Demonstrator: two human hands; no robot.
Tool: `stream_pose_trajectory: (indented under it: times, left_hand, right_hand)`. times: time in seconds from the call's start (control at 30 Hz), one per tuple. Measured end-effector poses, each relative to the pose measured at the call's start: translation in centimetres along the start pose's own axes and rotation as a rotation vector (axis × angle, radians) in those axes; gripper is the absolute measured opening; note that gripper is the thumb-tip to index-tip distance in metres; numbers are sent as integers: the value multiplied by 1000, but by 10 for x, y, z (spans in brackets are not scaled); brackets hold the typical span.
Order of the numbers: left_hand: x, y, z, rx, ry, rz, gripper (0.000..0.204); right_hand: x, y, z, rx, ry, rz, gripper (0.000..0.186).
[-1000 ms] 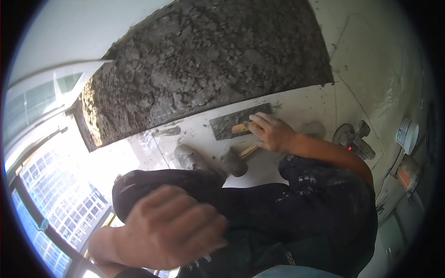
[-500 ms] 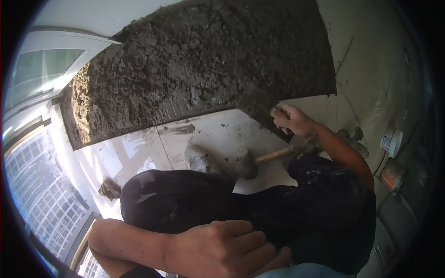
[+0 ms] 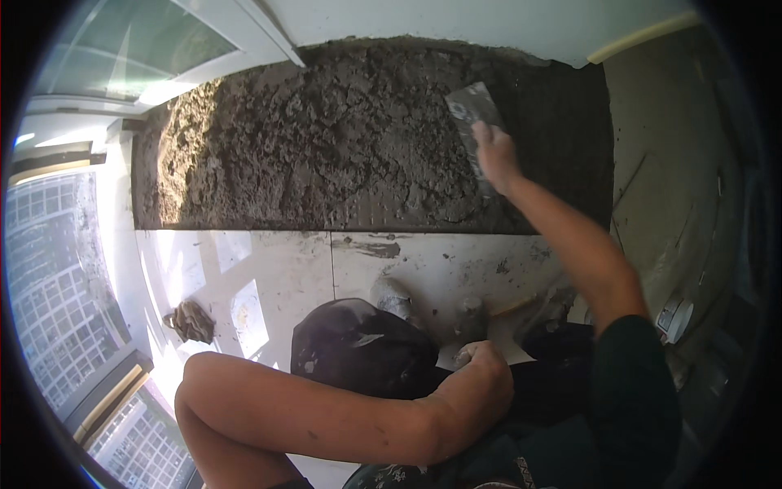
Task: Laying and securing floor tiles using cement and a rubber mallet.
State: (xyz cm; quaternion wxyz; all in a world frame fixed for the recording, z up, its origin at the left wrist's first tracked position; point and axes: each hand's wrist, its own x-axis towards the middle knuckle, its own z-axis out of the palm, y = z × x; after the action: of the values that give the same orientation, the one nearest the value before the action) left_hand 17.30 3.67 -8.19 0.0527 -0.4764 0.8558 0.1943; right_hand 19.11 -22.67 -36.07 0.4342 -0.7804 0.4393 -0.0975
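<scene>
My right hand [image 3: 495, 156] grips a flat rectangular trowel [image 3: 471, 102], its blade smeared with grey mortar. The blade lies over the bed of wet mortar [image 3: 326, 151], right of its middle. Around the trowel's right side the mortar looks smoother; to the left it is rough and lumpy, with a sunlit left end. Close to my body, above my lap, my left hand [image 3: 482, 381] is curled into a fist, and nothing sticks out of it. A mallet with a wooden handle [image 3: 513, 307] lies on the floor between my feet, partly hidden.
Pale floor tiles [image 3: 277, 269] border the mortar's near edge. A crumpled brown rag [image 3: 193, 322] lies at the left, near a glazed door frame [image 3: 122, 342]. A white wall [image 3: 456, 24] stands behind the mortar. At the right is a white round-ended object [image 3: 674, 319].
My right hand has carried the trowel from the mortar's near edge up and away over the bed. My left hand has shifted right and upward in view. The view has tilted toward the far wall.
</scene>
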Motion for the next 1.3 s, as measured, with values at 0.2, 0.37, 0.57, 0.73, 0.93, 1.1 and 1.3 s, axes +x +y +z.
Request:
stream_pose_trajectory:
  times: [0.2,0.37,0.57,0.73,0.93,1.1,1.3]
  left_hand:
    - [-6,-4,7,-134,-88,102,18]
    - [-4,0,2,-120,-61,116,21]
    - [-4,3,5,-78,-103,83,26]
    - [0,12,1,-60,-96,23,23]
    - [-5,26,0,48,-12,-49,17]
    - [-14,23,-5,6,-49,-80,28]
    - [-23,29,1,86,-16,-143,25]
  right_hand:
    - [-44,-12,33,-350,-496,-151,57]
    - [-13,-8,28,148,-156,240,56]
    - [-21,-28,84,-246,-399,-235,55]
    - [9,-11,-38,-219,-590,-77,51]
    - [9,51,-135,-539,-635,-73,51]
    - [-40,37,-14,-505,-719,-217,52]
    - [-50,-22,54,-512,-714,-308,52]
